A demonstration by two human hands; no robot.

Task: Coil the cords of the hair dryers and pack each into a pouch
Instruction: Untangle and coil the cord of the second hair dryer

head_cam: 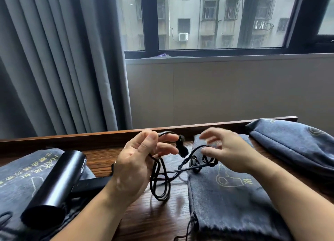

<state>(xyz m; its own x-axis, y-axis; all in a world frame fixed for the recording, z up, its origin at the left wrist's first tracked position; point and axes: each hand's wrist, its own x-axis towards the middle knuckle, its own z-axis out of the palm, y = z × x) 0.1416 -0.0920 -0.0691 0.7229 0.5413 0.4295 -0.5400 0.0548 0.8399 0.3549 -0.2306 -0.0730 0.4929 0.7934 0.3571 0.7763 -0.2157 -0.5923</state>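
Left grip (137,161) is wrapped round the cord (179,166); right grip (226,150) is held open above a pouch (226,204) on the bench (144,222).

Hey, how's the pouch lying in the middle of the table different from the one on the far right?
The middle pouch lies flat and looks empty; the right pouch bulges as if filled. The cord trails across the middle pouch's far end, while nothing visible lies on the right pouch. Both are grey-blue fabric with gold print.
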